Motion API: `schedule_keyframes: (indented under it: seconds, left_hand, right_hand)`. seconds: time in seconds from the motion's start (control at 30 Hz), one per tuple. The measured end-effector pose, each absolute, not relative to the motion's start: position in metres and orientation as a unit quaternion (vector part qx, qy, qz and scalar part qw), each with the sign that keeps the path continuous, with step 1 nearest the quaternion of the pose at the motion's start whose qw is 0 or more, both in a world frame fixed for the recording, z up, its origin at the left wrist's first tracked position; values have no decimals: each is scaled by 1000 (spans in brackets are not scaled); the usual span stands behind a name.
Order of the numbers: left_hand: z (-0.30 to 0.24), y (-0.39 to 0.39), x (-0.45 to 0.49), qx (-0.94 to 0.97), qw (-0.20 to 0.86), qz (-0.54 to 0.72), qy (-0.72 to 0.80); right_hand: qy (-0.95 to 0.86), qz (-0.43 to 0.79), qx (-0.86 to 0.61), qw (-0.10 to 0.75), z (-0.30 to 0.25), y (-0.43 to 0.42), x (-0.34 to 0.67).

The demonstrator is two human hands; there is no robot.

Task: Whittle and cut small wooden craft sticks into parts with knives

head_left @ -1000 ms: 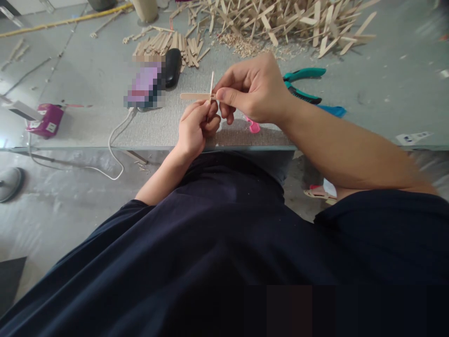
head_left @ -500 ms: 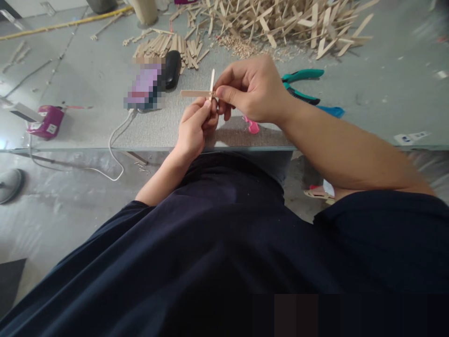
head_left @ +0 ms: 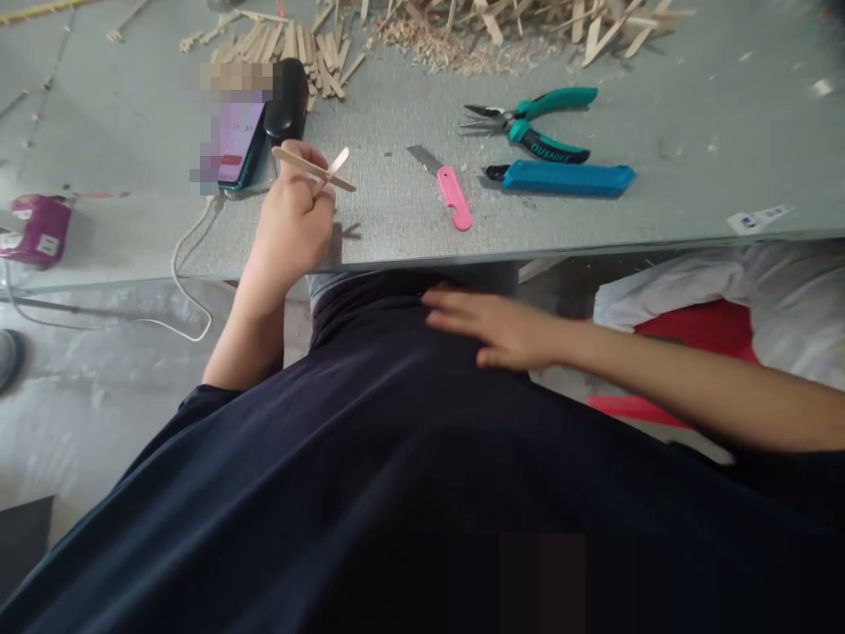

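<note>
My left hand (head_left: 295,224) is closed around a small cross of two wooden craft sticks (head_left: 315,169), held up over the near part of the grey table (head_left: 396,233). My right hand (head_left: 502,330) lies flat and open on my dark shirt, below the table edge, holding nothing. A pink utility knife (head_left: 449,189) lies on the table to the right of the sticks. Green-handled pliers (head_left: 532,123) and a blue case (head_left: 568,178) lie further right.
A phone (head_left: 234,141) with a white cable (head_left: 188,264) and a black oval object (head_left: 285,88) sit at the left. Loose sticks (head_left: 310,48) and a large stick pile (head_left: 561,13) fill the far edge. A purple box (head_left: 36,231) is far left. A red stool (head_left: 693,330) stands at right.
My right hand has let go of the sticks and dropped to my lap. My left hand keeps the stick cross and has shifted left. The view has tilted, revealing knife and pliers.
</note>
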State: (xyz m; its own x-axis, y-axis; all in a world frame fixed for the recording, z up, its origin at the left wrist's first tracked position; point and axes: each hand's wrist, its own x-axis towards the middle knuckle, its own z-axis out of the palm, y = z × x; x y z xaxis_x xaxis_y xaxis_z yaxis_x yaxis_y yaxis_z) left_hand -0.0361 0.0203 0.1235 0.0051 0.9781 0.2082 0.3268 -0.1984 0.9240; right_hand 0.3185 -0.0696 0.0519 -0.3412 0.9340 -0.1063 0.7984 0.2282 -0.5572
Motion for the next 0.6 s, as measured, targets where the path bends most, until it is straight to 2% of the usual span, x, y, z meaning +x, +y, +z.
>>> schedule_keyframes:
  seconds: [0.07, 0.1, 0.2, 0.23, 0.3, 0.33, 0.37, 0.4, 0.43, 0.47, 0.5, 0.53, 0.6]
  left_hand:
    - [124, 26, -41, 730, 139, 263, 615]
    - [124, 28, -43, 741, 77, 198, 637]
    - [121, 27, -46, 721, -18, 145, 677]
    - [119, 21, -47, 713, -45, 163, 681]
    - [114, 1, -49, 723, -71, 253, 639]
    - [110, -12, -50, 732, -77, 340, 585]
    - [106, -24, -51, 736, -77, 448, 501]
    - [100, -35, -52, 780, -20, 495, 383]
    - [93, -43, -52, 845, 79, 475, 233]
    - [85, -47, -52, 914, 209, 326, 119]
    - [76, -48, -52, 928, 309, 194, 75]
    - [67, -44, -51, 915, 376, 124, 76]
    - [49, -31, -48, 886, 439, 107, 102]
  right_hand:
    - [-763, 209, -611, 28, 37, -68, 353]
    - [-751, 183, -634, -29, 34, -68, 368]
    - [-736, 179, -650, -70, 41, -79, 383]
    - [-747, 180, -638, -50, 44, -87, 378]
    - [-775, 201, -583, 138, 46, -108, 359]
    - [-794, 240, -511, 227, 42, -117, 348]
    - [-823, 264, -418, 279, 34, -125, 340]
    - [-846, 277, -356, 284, 23, -129, 335]
    - [-864, 285, -338, 240, 10, -129, 334]
    - [-868, 277, -379, 163, -4, -126, 339]
    - [-840, 247, -477, 80, -16, -121, 347]
    - [-802, 222, -552, 43, -26, -113, 358]
    - [-744, 185, -642, 9, -36, -98, 381]
